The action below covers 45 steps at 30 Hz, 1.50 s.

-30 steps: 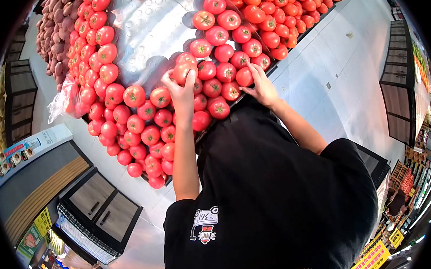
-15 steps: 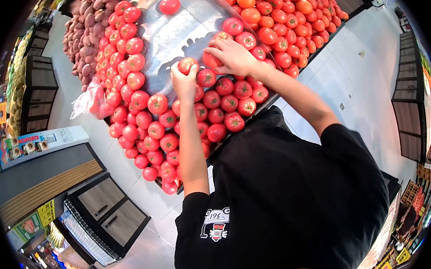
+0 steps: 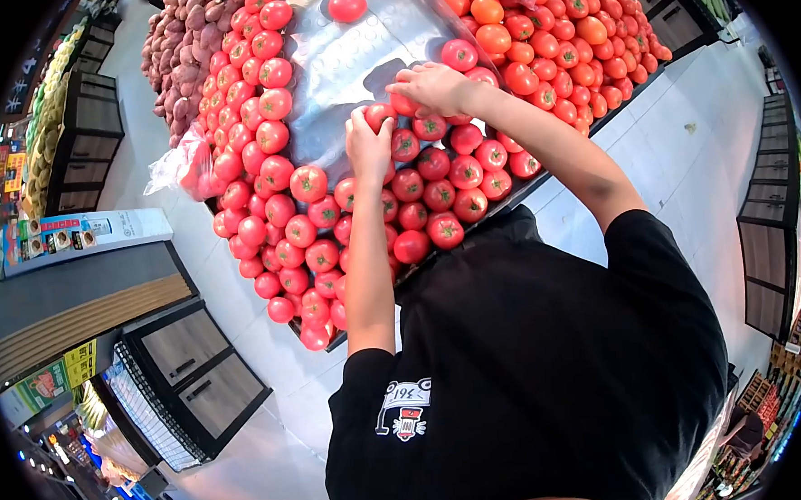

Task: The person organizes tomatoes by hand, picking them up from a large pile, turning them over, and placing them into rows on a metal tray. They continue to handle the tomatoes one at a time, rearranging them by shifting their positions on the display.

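My left hand [image 3: 370,150] is closed around a red tomato [image 3: 378,116], thumb and fingers on its sides, at the near edge of the bare sheet. Close on its right, my right hand [image 3: 435,88] curls its fingers over another tomato [image 3: 402,104], mostly covered by the hand. The two tomatoes sit side by side, almost touching. Below my hands, rows of red tomatoes [image 3: 439,194] are stacked with green stem ends showing on many. One lone tomato [image 3: 348,6] lies farther up on the shiny sheet [image 3: 332,59].
A column of tomatoes [image 3: 272,134] lines the sheet's left side, with purplish-brown tubers [image 3: 192,44] beyond. More tomatoes [image 3: 580,50] are heaped at the right behind a clear divider. A plastic bag [image 3: 183,162] hangs at the left edge. Wooden cabinets [image 3: 198,369] stand across the floor.
My hands have come closer together, bringing the two tomatoes side by side. The right hand has shifted slightly up the display. The whole view has also turned a little.
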Tool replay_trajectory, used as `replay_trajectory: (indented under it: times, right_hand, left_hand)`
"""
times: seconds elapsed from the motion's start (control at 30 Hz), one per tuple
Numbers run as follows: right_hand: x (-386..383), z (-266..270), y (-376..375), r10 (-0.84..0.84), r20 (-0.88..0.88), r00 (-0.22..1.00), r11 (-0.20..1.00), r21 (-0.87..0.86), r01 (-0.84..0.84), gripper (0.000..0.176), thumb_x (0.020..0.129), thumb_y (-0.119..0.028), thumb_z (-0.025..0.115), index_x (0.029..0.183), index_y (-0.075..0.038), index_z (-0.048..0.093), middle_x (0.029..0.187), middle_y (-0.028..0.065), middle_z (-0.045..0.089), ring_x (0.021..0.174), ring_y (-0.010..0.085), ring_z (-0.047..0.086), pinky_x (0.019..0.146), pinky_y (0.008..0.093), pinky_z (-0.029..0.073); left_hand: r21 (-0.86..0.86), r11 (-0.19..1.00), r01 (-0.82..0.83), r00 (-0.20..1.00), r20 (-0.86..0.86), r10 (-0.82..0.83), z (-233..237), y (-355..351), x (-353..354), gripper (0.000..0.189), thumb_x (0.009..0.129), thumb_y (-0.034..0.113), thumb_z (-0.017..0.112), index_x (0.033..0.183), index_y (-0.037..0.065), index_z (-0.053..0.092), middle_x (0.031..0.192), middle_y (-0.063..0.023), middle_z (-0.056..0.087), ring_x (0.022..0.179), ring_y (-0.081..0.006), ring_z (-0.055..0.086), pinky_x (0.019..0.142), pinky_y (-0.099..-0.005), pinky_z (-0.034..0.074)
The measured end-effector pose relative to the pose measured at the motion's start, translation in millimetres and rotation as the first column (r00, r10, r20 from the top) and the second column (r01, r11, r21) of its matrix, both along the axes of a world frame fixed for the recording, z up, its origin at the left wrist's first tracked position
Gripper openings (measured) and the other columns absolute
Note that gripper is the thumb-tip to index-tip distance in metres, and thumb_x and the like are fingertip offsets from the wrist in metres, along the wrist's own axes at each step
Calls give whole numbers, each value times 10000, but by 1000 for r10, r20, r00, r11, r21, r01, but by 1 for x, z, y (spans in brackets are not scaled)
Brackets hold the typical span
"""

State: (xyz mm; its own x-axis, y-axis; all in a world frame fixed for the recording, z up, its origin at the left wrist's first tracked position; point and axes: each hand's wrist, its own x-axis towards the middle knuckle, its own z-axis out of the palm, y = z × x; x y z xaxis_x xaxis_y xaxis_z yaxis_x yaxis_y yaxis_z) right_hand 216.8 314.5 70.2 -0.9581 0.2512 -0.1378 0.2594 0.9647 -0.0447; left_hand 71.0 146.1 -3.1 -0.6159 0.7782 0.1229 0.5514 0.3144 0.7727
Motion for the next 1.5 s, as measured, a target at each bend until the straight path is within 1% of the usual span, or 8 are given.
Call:
replay_trajectory:
  times: [0.33,0.47,0.6,0.83,1.03,1.2,1.33,1.5]
  right_hand:
    - [62,-6,-129,-274,-700,660,940,-339,31,473,942,-225,845,1374,-91,706,1359,124,692,1233,359,682,1052,465,565]
    - [91,-40,-191,-399,-419,816,839,-526,140,386,964,-296,846,1261,-88,713,1210,132,672,1126,360,688,977,470,574]
    - [114,-75,-220,-268,-270,925,921,-353,164,735,867,-608,852,1370,-103,676,1226,163,661,1065,336,726,815,469,617]
    - [118,-84,-224,-156,-89,984,945,-304,123,694,802,-533,905,1311,-128,662,1195,154,689,889,320,768,698,444,610]
    - [83,-30,-184,-323,-62,944,851,-456,261,652,845,-455,875,1372,-139,656,1298,175,678,1043,395,780,844,519,648]
    - [-4,-19,-132,-117,-481,869,960,-280,-26,649,862,-332,907,1429,-165,638,1329,145,643,1111,375,719,970,491,592]
    - [-55,-24,-108,180,-440,880,982,32,-185,631,858,-336,913,1418,-201,654,1267,100,630,1178,304,679,1034,452,538]
    - [-76,-30,-99,189,-276,943,982,60,-179,704,860,-319,911,1480,-188,604,1296,104,613,1185,293,676,1024,452,535]
  left_hand:
    - [-10,1000,-24,983,-183,21,-3,-12,4,825,915,545,831,1510,15,616,1359,-224,672,1272,-439,663,1091,-518,541]
    - [54,999,-6,994,-105,11,1,-26,5,859,988,545,761,1551,-67,547,1408,-292,658,1315,-476,641,1130,-524,517]
    - [122,992,-29,996,-76,39,4,-68,8,691,1028,419,764,1512,-44,594,1394,-266,667,1308,-454,637,1137,-511,503]
    - [54,998,21,945,-328,-2,13,-191,67,420,890,227,891,1246,59,742,1295,-159,693,1244,-396,643,1089,-508,499]
    - [-249,934,256,865,-371,-336,1,-226,106,660,789,269,943,1382,104,705,1379,-163,651,1310,-385,607,1093,-503,497]
    - [-421,871,255,839,-351,-416,-6,-217,102,734,774,273,940,1441,131,668,1352,-170,621,1217,-365,608,1011,-494,528]
    - [-410,873,265,844,-339,-415,-10,-216,97,714,767,211,920,1429,132,664,1236,-160,620,1174,-364,621,907,-464,591]
    - [-101,971,217,968,153,-200,19,-214,86,747,812,121,875,1519,118,633,1280,-141,579,1234,-330,623,1036,-447,571]
